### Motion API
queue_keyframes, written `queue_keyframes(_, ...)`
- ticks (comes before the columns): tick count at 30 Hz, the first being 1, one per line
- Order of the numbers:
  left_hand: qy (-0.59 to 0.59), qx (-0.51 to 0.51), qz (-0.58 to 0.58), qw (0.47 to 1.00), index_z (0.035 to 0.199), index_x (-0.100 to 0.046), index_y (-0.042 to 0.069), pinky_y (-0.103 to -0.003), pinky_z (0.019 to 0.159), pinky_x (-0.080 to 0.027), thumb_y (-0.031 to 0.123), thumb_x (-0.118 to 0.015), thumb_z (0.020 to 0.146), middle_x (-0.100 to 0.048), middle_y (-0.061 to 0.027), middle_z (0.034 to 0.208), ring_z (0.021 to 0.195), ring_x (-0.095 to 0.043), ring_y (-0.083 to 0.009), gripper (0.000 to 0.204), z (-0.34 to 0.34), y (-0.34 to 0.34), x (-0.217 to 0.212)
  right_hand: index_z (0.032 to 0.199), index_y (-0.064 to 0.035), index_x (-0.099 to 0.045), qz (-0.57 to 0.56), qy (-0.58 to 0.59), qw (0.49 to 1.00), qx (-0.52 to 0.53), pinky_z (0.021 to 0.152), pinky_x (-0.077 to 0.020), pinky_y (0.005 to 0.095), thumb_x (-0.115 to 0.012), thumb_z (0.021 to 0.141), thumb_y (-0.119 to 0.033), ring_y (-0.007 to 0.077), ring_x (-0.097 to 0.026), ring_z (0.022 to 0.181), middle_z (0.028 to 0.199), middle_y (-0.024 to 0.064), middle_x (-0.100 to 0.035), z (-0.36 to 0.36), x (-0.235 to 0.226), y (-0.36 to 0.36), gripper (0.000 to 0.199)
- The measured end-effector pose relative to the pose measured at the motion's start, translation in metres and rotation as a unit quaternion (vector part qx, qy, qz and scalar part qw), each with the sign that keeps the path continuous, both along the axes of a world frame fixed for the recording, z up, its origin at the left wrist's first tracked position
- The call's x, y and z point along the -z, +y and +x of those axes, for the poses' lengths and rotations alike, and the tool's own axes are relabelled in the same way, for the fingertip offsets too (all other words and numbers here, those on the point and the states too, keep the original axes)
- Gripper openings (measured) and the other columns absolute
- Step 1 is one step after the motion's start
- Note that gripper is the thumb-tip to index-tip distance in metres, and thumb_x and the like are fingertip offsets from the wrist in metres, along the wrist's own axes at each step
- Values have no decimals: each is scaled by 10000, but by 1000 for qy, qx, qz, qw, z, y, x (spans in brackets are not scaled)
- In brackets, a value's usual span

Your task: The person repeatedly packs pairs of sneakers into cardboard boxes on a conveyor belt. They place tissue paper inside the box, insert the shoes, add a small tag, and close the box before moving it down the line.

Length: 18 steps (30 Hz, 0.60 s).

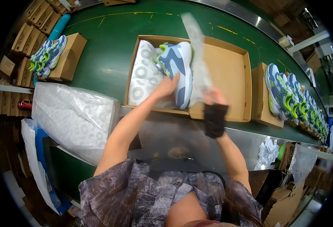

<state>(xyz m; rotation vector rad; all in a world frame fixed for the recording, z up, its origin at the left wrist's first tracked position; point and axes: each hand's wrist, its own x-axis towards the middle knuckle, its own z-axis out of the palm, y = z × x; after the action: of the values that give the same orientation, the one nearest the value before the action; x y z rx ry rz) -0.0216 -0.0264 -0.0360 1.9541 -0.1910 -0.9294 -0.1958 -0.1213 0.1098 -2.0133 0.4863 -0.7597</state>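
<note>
An open brown shoe box (232, 72) lies on the green conveyor belt (109, 56), lined at its left with white patterned tissue paper (143, 75). A blue, white and lime sneaker (177, 64) rests in the box. My left hand (166, 87) presses on the sneaker's side. Wearing a black wrist wrap, my right hand (213, 97) grips a blurred sheet of translucent paper (197, 56) that rises over the box.
A plastic-wrapped stack of tissue paper (73, 117) lies at my left. Sneaker pairs rest on boxes at the far left (47, 55) and in a row at the right (287, 94). Flat cartons (30, 34) are stacked beyond the belt's left end. A metal ledge (246, 143) runs before me.
</note>
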Motion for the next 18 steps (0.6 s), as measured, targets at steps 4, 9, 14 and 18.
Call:
queue_keyframes(4, 84, 111, -257, 956, 1158, -469, -61, -342, 845, -408, 303, -566, 787, -543, -181, 1089, 983, -526, -283, 529, 5, 8, 32, 1062, 5, -499, -88, 66, 978, -179, 666, -479, 340, -624, 759, -200, 332, -560, 822, 1059, 201, -488, 19, -6, 39, 387)
queue_keyframes(9, -89, -47, -191, 976, 1051, -555, -3, -321, 707, -453, 326, -541, 838, -601, -102, 928, 818, -560, -194, 392, 7, 65, -78, 1067, -1, -511, 57, 219, 917, -329, 771, -473, 334, -693, 710, -237, 277, -569, 937, 1025, 167, -549, -53, 23, 32, 465)
queue_keyframes(14, -338, -32, 51, 939, 875, -557, -45, -392, 643, -450, 317, -478, 860, -583, -205, 693, 681, -580, -356, 370, 22, 132, -40, 855, -105, -539, 680, 70, 716, 139, 441, -379, 224, -609, 782, -352, 90, -438, 518, 660, 12, -508, -80, 94, -30, 267)
queue_keyframes(18, -346, 19, 100, 933, 764, -539, -36, -477, 641, -407, 200, -439, 833, -535, -283, 720, 736, -516, -447, 265, 5, 109, -54, 953, -77, -519, 423, 33, 894, 144, 554, -449, 276, -631, 735, -183, 144, -507, 627, 844, 51, -530, -57, 76, -29, 266)
